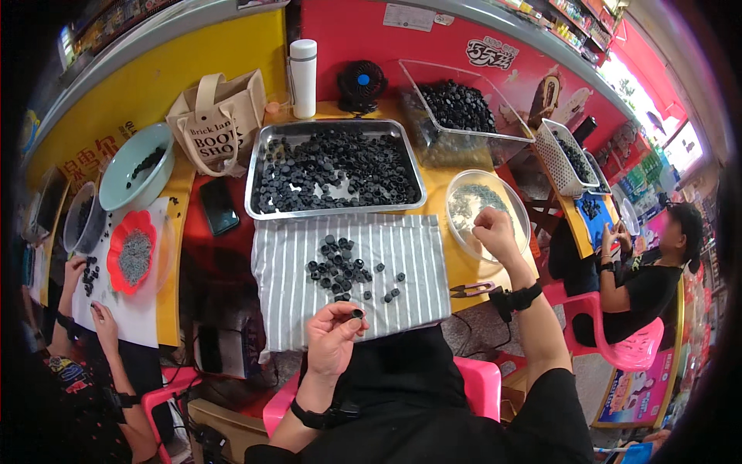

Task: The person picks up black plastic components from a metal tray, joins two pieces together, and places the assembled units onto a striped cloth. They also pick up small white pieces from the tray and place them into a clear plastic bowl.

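Near the front edge of the striped grey cloth (290, 267), my left hand (330, 340) pinches a small black cap (357, 314) between thumb and fingertips. My right hand (495, 232) hovers over a round clear tub (519, 203) of tiny greyish-green parts. Its fingers are curled together; whatever they might hold is hidden. A loose heap of black caps (336, 263) lies on the cloth, with a few strays to its right. Behind the cloth, a metal tray (340, 209) holds many more caps.
Small snips (471, 289) lie right of the cloth. Behind stand a clear bin (448, 143) of caps, a black fan (362, 83), a white bottle (304, 77) and a canvas bag (220, 116). Co-workers sit at both sides; a red bowl (116, 247) is at left.
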A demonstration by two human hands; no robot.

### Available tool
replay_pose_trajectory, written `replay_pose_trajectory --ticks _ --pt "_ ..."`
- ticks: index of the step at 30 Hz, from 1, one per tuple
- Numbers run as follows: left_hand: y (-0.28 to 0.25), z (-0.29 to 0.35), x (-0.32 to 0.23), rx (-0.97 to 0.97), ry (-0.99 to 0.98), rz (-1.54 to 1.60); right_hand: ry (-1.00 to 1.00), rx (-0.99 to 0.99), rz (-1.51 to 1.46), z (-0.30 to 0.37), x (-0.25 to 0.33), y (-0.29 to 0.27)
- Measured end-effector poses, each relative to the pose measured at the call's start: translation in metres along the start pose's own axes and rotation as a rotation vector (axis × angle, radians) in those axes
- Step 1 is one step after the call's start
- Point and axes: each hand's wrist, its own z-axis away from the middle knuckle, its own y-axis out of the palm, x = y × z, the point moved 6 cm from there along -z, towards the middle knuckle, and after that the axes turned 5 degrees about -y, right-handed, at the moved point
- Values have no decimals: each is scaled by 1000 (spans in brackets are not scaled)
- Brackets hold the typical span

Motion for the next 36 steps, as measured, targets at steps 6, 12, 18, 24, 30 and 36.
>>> replay_pose_trajectory --ticks 6,12,18,24,30,36 --pt "1 0 -4 12 9 -9 -37 21 -199 7 -2 -7" --pt "-1 2 -3 -25 14 5 -72 117 -588 36 75 2" --pt "3 0 -1 -17 -2 -30 -139 229 -513 65 122 73" --pt "0 2 -2 -11 -8 -6 -132 259 -426 59 125 85" --pt "-2 1 0 -10 -3 -4 -153 276 -356 55 129 83" --pt "0 1 -1 -4 -10 29 -127 301 -380 55 128 85"
